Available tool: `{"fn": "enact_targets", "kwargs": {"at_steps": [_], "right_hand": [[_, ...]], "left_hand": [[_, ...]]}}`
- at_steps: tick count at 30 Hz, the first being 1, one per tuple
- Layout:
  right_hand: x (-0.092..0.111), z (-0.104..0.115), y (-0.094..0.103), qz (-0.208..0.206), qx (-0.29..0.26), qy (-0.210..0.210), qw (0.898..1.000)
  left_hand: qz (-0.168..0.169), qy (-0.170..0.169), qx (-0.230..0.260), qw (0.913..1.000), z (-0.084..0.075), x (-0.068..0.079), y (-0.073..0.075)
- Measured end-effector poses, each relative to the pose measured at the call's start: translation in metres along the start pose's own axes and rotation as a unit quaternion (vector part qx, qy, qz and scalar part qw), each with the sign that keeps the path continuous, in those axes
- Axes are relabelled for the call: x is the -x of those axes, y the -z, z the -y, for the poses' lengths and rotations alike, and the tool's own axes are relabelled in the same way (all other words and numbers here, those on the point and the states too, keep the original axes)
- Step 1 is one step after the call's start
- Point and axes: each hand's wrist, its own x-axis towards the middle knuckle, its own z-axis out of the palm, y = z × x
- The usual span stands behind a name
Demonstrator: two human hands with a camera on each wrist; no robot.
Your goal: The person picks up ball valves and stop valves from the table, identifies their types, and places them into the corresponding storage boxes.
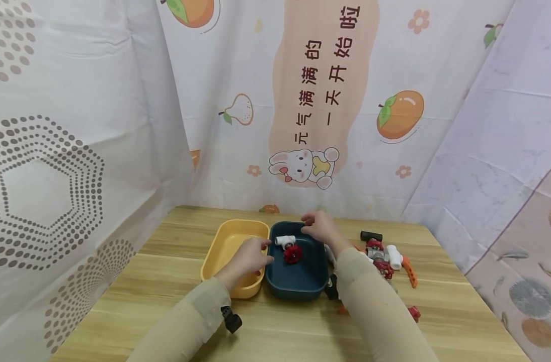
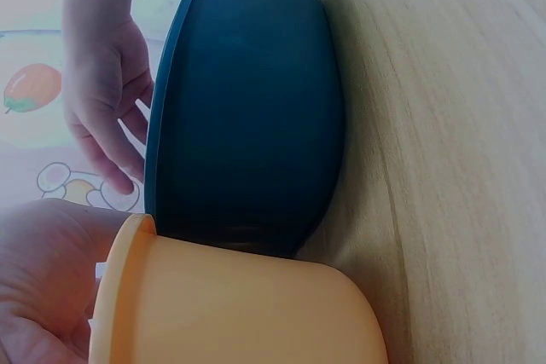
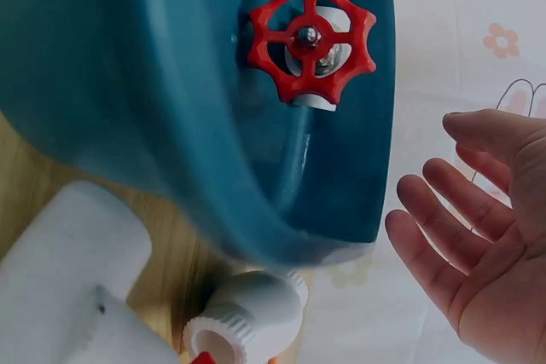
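Wooden table [image 1: 135,301] before patterned curtain [image 1: 212,60]

White valve [image 1: 285,241] with red handwheel [image 1: 293,254] lies inside the blue bin [image 1: 298,294]. Left hand [image 1: 250,257], thumb and fingers parted, hovers where the yellow bin [image 1: 225,251] adjoins it; right hand [image 1: 322,229], fingers spread, hangs near the blue bin's far corner.

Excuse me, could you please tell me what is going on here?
A person is working with bare hands at two bins side by side. The left hand is over the yellow bin, near where it meets the blue bin. The right hand, fingers spread, is by the blue bin's far right corner, with nothing in its grip. A red-wheeled valve lies inside the blue bin; more pipe parts lie to the right.
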Motion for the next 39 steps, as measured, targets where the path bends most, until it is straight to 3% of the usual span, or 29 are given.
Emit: {"fn": "enact_targets", "kwargs": {"at_steps": [12, 24, 39], "right_hand": [[0.008, -0.001, 0.014, 0.0, -0.029, -0.007, 1.0], [0.018, -0.003, 0.036, 0.009, -0.045, 0.019, 0.999], [0.027, -0.028, 0.072, -0.011, -0.039, 0.05, 0.998]], "left_hand": [[0.0, 0.009, 0.001, 1.0, -0.001, 0.001, 0.0], [0.002, 0.01, 0.004, 0.9999, -0.001, 0.002, -0.001], [0.001, 0.01, 0.004, 0.9999, -0.001, 0.0, -0.001]]}}
